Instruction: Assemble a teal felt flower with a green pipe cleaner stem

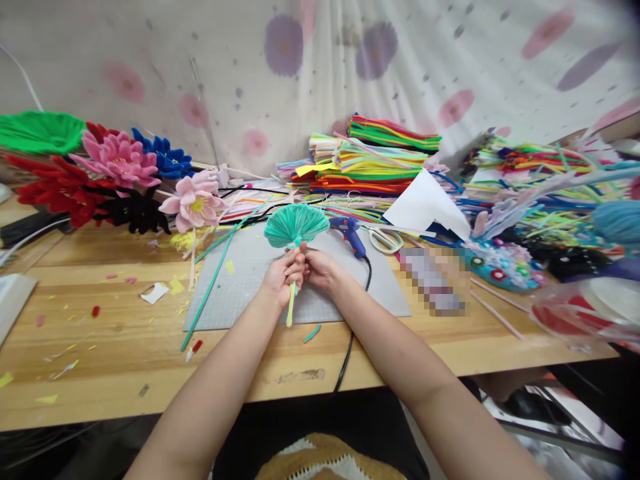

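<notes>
A teal fan-shaped leaf [296,224], made of pipe cleaners, stands upright above the grey cutting mat [380,293]. Its pale yellow-green stem [291,305] points down toward me. My left hand [286,272] is closed around the stem just under the leaf. Against it, my right hand [320,268] is closed at the base of the leaf, where its fingertips are partly hidden. Just right of the leaf lies a blue glue gun [350,235], its black cord running toward the table's front edge. Teal pipe cleaners [213,293] lie across the mat's left side.
Pipe-cleaner flowers [123,160] fill the back left. Stacked bundles of coloured pipe cleaners [380,160] line the back. Scissors [385,240] and a white paper sheet [425,203] lie right of the glue gun. A clear plastic container [575,310] sits far right. Scraps dot the wooden table [125,360].
</notes>
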### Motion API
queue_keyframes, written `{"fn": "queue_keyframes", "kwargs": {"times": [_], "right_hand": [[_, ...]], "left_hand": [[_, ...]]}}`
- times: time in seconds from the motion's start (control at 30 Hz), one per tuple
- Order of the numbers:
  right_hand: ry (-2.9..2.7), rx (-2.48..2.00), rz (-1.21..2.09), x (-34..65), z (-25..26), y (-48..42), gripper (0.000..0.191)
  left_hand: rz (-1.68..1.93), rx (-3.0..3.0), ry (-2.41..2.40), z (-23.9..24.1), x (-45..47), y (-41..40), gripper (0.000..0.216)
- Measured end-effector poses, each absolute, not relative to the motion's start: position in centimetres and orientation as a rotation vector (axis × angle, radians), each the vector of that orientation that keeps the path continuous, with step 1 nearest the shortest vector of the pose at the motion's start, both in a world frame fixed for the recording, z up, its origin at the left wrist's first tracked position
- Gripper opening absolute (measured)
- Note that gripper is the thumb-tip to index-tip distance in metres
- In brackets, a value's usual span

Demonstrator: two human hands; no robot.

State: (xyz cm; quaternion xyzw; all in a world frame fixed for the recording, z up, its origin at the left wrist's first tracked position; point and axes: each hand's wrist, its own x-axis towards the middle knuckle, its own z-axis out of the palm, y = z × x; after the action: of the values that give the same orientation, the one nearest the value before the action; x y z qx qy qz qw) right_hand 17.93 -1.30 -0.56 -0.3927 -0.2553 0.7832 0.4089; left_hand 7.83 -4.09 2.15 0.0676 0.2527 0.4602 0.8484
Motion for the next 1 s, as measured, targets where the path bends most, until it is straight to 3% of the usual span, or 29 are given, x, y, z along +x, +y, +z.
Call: {"fn": "queue_keyframes", "kwargs": {"times": [0.27,0.47,0.67,0.73,0.9,1.0], "right_hand": [[-0.987,-1.094,1.355,17.9,-0.9,-1.6,0.015],[-1.179,-1.068,1.018,17.9,-0.8,-2.1,0.013],[-1.144,-1.071,1.113,18.0,-0.7,-2.3,0.009],[-1.117,-1.052,1.212,18.0,-0.6,-2.3,0.016],[-1.085,-1.072,1.291,17.9,-0.9,-1.9,0.027],[-1.187,-1.163,1.154,17.8,-1.0,-2.0,0.025]], "left_hand": [[1.248,0.602,0.92,1.3,8.1,-3.9,0.01],[1.32,1.004,1.132,-0.4,8.5,-3.7,0.017],[1.265,1.555,1.437,-0.5,8.1,-4.1,0.027],[1.235,1.655,1.49,-0.2,8.0,-4.4,0.027],[1.175,1.667,1.529,-0.2,8.0,-4.3,0.028],[1.193,1.561,1.498,-0.8,7.7,-3.6,0.029]]}}
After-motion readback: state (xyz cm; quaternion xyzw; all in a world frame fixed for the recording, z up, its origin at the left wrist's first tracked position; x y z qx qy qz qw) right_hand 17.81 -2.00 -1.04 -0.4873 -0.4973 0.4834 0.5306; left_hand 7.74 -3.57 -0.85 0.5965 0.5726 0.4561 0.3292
